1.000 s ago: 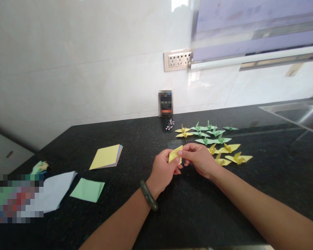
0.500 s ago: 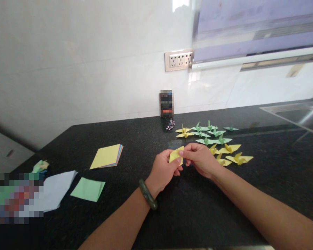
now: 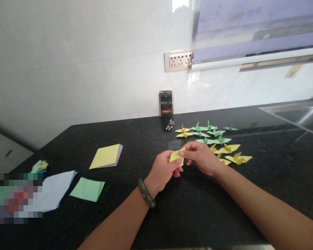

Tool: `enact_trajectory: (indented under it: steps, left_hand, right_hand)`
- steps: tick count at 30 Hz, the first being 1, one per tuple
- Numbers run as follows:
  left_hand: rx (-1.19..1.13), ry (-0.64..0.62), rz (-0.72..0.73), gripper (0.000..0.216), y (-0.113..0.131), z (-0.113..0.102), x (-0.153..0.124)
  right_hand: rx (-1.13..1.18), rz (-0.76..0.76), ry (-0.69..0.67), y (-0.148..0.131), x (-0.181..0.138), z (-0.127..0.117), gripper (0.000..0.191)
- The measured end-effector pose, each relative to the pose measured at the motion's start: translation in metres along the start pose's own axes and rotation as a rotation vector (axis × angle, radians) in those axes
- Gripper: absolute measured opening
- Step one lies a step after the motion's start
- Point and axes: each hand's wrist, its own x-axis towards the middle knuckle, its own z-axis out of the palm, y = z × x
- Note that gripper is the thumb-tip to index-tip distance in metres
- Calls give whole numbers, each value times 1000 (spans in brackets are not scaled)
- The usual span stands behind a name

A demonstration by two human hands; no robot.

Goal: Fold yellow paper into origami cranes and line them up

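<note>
A small folded piece of yellow origami paper (image 3: 175, 156) is held between both hands above the dark counter. My left hand (image 3: 163, 168), with a dark green bangle (image 3: 146, 194) on its wrist, pinches the paper's left and lower part, thumb on top. My right hand (image 3: 199, 156) grips the right edge between thumb and fingers. Just beyond and to the right of it stand several green paper cranes (image 3: 216, 133) and several yellow paper cranes (image 3: 239, 158), some partly hidden behind my right hand.
On the left lie a stack of coloured paper squares (image 3: 105, 156), a folded green sheet (image 3: 87, 189) and white paper (image 3: 57, 191). A phone-like object (image 3: 166, 104) leans on the wall, with a beaded strap (image 3: 170, 125). A sink edge (image 3: 289, 119) is at right.
Both hands stay almost in place on the yellow paper. My right fingers and the paper's upper right corner have shifted very slightly; the view has barely moved.
</note>
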Motion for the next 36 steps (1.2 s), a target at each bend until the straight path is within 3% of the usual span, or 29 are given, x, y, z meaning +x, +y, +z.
enact_trajectory:
  steps: [14, 22, 27, 36]
  left_hand:
    - [-4, -28, 0, 15, -2, 0, 1]
    - [-132, 79, -14, 21, -1, 1, 2]
    - [-73, 75, -16, 24, -2, 1, 2]
    - [24, 42, 4, 12, -1, 1, 2]
  right_hand:
    - [45, 34, 39, -2, -1, 2, 31]
    - [52, 53, -39, 1, -1, -1, 24]
    - [-26, -9, -15, 3, 0, 0, 23]
    - [-40, -63, 48, 6, 1, 0, 21]
